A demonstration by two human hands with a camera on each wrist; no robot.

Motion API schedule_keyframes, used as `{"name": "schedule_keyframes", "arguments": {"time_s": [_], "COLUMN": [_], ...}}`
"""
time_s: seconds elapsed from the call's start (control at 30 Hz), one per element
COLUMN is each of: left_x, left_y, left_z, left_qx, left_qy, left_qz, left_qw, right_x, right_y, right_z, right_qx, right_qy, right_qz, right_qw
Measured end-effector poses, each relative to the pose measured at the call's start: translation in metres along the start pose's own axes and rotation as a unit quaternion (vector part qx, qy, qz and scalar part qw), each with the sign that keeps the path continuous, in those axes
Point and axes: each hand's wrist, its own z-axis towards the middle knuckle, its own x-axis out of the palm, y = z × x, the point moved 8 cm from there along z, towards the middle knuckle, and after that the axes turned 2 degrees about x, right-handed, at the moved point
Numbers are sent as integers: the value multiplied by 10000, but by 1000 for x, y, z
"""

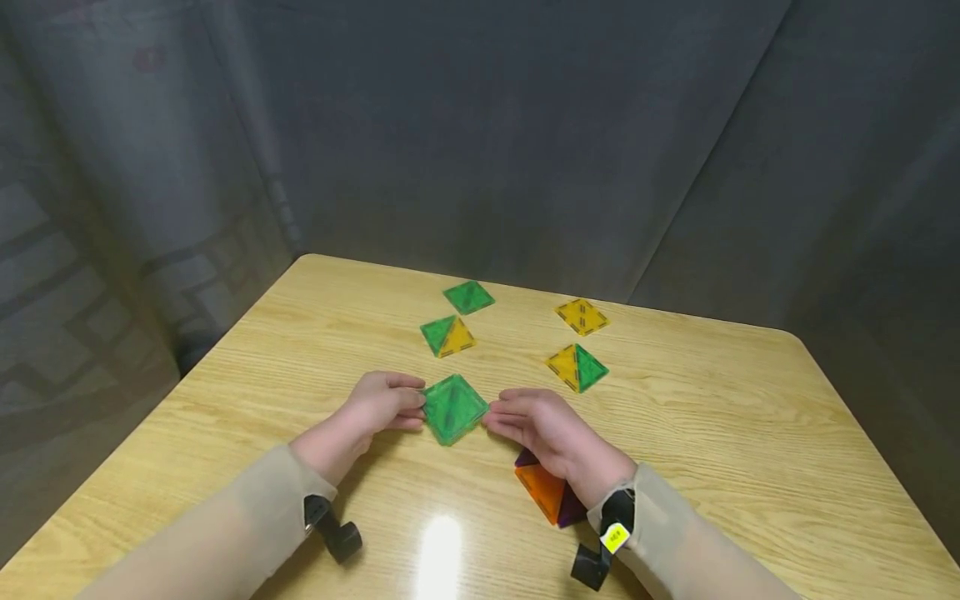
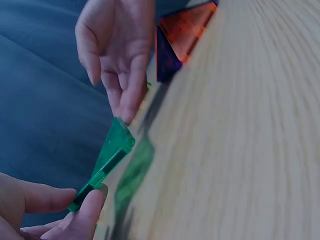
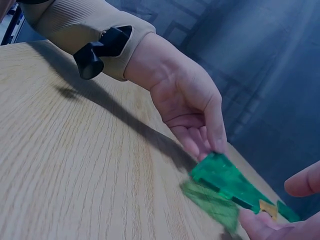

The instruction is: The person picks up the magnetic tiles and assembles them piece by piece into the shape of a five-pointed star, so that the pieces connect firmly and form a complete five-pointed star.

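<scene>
My left hand (image 1: 386, 402) pinches a green translucent diamond of magnetic tiles (image 1: 455, 408) by its left corner, thumb on top and fingers below. In the left wrist view the green diamond (image 2: 112, 150) is tilted above the table, its green shadow on the wood. My right hand (image 1: 542, 429) is at the opposite corner. Its fingers are extended with the tips right at the tile, and in the right wrist view its thumb (image 3: 304, 181) stands apart. Under the right wrist lies an orange and purple tile group (image 1: 540, 490), partly hidden by that hand.
Farther back on the wooden table (image 1: 712, 433) lie a green diamond (image 1: 468, 297), a green-and-yellow diamond (image 1: 447, 336), a yellow diamond (image 1: 582, 317) and a yellow-and-green diamond (image 1: 577, 367). A dark curtain (image 1: 510, 150) hangs behind the table's far edge.
</scene>
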Motion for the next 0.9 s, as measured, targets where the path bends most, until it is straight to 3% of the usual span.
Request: {"name": "schedule_keyframes", "arguments": {"time_s": [0.3,0.4,0.63,0.77,0.9], "left_x": [12,22,51,68,83], "left_y": [-22,-30,-39,-43,-46], "left_z": [-16,-20,-22,-23,-22], "left_qx": [222,342,360,408,369], "left_qy": [181,338,766,1176,1411], "left_qz": [-536,-767,-900,-812,-764], "left_qw": [9981,9959,9923,9889,9864], "right_x": [-8,-12,-28,-36,-48], "right_y": [8,14,27,35,44], "right_z": [-7,-14,-41,-57,-69], "right_qx": [-302,-383,-364,-476,-720], "right_qy": [-295,-242,-68,55,-123], "right_qz": [24,-76,-859,-909,-775], "right_qw": [9991,9989,9956,9947,9943]}}
